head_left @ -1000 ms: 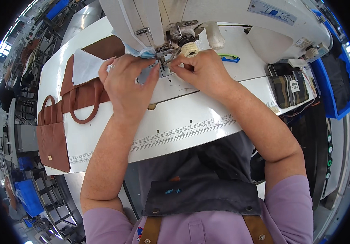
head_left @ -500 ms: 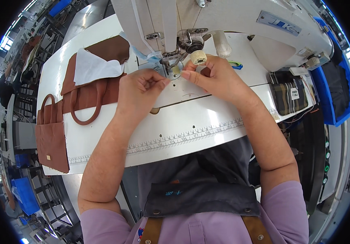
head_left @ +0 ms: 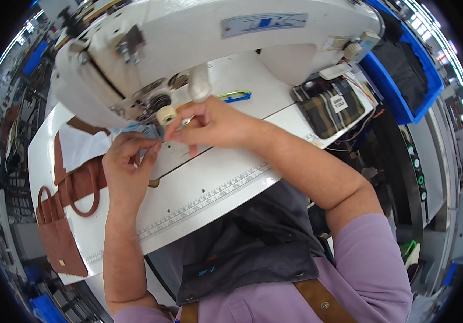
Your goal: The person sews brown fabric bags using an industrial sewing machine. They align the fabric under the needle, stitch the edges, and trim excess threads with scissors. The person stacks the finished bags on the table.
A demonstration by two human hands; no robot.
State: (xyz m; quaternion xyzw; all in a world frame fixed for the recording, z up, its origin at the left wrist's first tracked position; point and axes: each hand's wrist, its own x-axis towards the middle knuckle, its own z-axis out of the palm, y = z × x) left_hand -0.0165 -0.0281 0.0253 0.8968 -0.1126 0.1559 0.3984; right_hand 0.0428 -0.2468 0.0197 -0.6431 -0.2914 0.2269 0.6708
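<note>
Thumb and index finger of the left hand (head_left: pixel 129 156) meet in a close pinch over the white surface (head_left: pixel 185 180); any thread between them is too fine to make out. At 2 o'clock from there, the right hand (head_left: pixel 210 126) has its fingers loosely curled, the thumb hanging apart from the index finger. A small tan spot shows among them, but I cannot tell whether it is held.

Both hands work just below the head of the sewing machine (head_left: pixel 226 51), whose cream knob (head_left: pixel 165 114) sits between 9 and 10 o'clock from the right hand. A light-blue piece (head_left: pixel 139 128) lies just beyond the left hand, toward 12 o'clock.

The step in hand looks like fine fingertip work by the needle area, perhaps handling thread. The next move seems to call for a steady left pinch and a right hand clear of the knob.

From the left hand, a white sheet (head_left: pixel 82 148) lies at 9 o'clock and a brown handled piece (head_left: pixel 59 242) at 8. A blue-green tool (head_left: pixel 235 97) rests at 1 o'clock from the right hand.
</note>
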